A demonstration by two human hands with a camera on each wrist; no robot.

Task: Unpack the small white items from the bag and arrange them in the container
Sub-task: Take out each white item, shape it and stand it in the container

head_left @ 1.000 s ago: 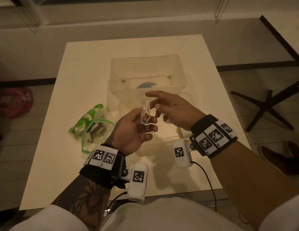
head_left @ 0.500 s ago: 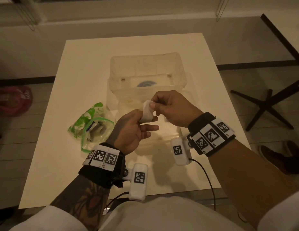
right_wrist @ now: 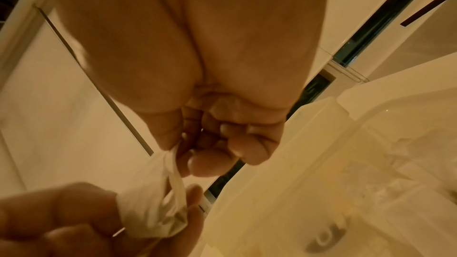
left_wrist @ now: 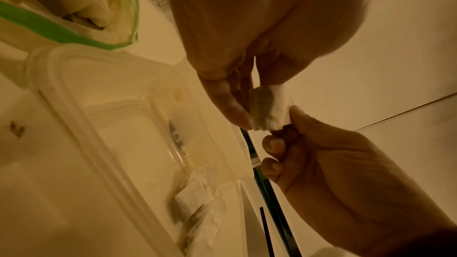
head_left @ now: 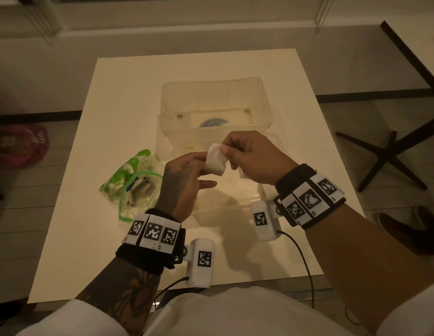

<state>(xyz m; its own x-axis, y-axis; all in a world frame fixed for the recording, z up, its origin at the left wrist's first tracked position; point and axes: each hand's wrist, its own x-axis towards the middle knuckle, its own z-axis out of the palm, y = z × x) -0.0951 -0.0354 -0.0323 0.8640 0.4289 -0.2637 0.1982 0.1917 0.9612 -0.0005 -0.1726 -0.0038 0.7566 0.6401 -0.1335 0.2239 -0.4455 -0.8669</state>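
Observation:
A small white sachet (head_left: 215, 160) hangs in the air between both hands, above the near part of the clear plastic container (head_left: 264, 100). My left hand (head_left: 186, 175) pinches its lower left side; the same sachet (left_wrist: 268, 107) shows between thumb and finger in the left wrist view. My right hand (head_left: 249, 157) pinches its top edge, and the sachet (right_wrist: 158, 202) is stretched thin there. The green-trimmed clear bag (head_left: 136, 187) lies open on the table left of the container, with more white items inside. Several white sachets (left_wrist: 197, 204) lie in the container.
The container stands mid-table on a white square table (head_left: 90, 214); a shallow clear lid or tray (left_wrist: 74, 77) lies in front of it. A dark chair base (head_left: 390, 156) stands on the floor at the right, a pink bag (head_left: 19, 144) at the left.
The right hand went from open fingers near the sachet to pinching its top. The sachet has been pulled flatter and lifted slightly between both hands.

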